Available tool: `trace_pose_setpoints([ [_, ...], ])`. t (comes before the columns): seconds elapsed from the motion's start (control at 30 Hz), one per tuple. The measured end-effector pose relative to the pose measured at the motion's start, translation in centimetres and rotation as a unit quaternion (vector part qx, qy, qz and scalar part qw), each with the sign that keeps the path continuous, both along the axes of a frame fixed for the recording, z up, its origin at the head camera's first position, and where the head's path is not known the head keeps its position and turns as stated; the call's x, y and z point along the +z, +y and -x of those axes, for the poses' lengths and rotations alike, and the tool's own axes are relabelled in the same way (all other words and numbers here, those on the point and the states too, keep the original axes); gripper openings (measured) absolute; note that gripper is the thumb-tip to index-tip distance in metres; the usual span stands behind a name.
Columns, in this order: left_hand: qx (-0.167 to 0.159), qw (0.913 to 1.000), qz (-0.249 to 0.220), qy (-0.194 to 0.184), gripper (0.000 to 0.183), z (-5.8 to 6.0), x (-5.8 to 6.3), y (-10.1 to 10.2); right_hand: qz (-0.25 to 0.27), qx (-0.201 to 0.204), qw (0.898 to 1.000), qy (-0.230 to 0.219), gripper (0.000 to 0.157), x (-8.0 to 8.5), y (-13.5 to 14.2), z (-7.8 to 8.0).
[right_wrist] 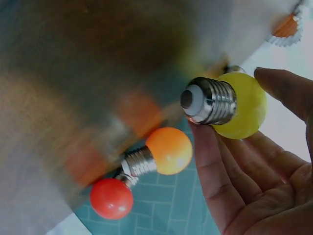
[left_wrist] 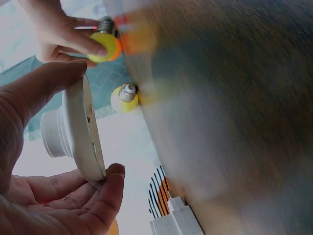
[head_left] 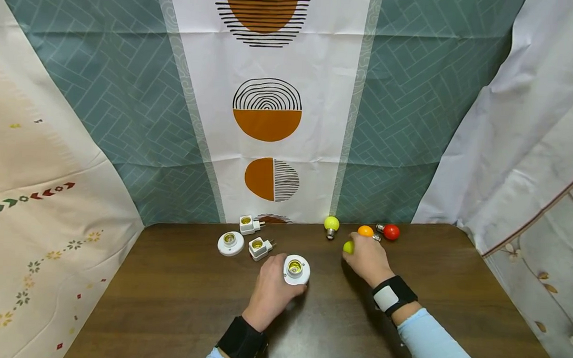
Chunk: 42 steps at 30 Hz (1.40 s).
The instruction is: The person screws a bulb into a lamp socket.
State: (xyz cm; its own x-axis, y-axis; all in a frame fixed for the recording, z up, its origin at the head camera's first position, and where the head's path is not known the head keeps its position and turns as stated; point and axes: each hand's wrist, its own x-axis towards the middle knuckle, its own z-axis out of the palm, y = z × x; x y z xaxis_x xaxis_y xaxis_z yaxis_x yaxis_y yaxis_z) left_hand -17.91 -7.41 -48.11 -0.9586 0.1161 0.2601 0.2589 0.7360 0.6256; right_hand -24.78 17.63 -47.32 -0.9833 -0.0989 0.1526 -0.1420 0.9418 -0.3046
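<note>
My left hand (head_left: 272, 289) grips a white round lamp holder (head_left: 296, 269) by its rim, above the table. The left wrist view shows the thumb on one edge of the lamp holder (left_wrist: 77, 129) and fingers at the opposite edge; in the head view its socket opening faces up. My right hand (head_left: 370, 260) holds a yellow-green light bulb (right_wrist: 249, 105) by its globe, thumb on one side and fingers on the other, the metal screw base bare. Close by this hand lie an orange bulb (head_left: 365, 231) and a red bulb (head_left: 391, 232).
Another yellow bulb (head_left: 331, 224) is at the table's back edge, between the hands. At back left are a second white round lamp holder (head_left: 237, 247) and two white plug-in sockets (head_left: 251, 228). Patterned curtain (head_left: 385, 193) hangs behind the brown wooden table (head_left: 168, 301).
</note>
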Motion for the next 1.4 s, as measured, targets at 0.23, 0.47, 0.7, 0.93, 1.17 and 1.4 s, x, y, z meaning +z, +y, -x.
trace_pose_setpoints([
  [0.23, -0.006, 0.9999, -0.01, 0.002, 0.068, 0.0, -0.1, 0.2, 0.099, 0.011, 0.993, 0.064, 0.041, 1.9, -0.3, -1.1],
  [0.47, -0.008, 0.9998, -0.019, -0.004, 0.071, 0.5, 0.1, 0.3, 0.229, 0.054, 0.969, 0.08, 0.042, 3.3, -1.2, -1.7],
  [0.7, -0.017, 0.9992, -0.035, -0.013, 0.074, 1.2, 0.6, 0.6, 0.317, 0.09, 0.942, 0.056, 0.043, 4.6, -2.8, -2.0],
  [0.93, -0.021, 0.9988, -0.039, -0.019, 0.073, 0.7, 0.0, 1.4, 0.383, 0.128, 0.915, 0.023, 0.047, 5.1, -4.3, -3.9],
  [1.17, -0.025, 0.9983, -0.049, -0.02, 0.07, 0.3, -0.2, 1.7, 0.418, 0.179, 0.89, -0.008, 0.042, 7.7, -6.1, -6.5],
  [1.4, -0.025, 0.9984, -0.045, -0.024, 0.071, 0.5, -0.1, 2.1, 0.429, 0.193, 0.882, -0.038, 0.041, 7.8, -6.2, -6.9],
])
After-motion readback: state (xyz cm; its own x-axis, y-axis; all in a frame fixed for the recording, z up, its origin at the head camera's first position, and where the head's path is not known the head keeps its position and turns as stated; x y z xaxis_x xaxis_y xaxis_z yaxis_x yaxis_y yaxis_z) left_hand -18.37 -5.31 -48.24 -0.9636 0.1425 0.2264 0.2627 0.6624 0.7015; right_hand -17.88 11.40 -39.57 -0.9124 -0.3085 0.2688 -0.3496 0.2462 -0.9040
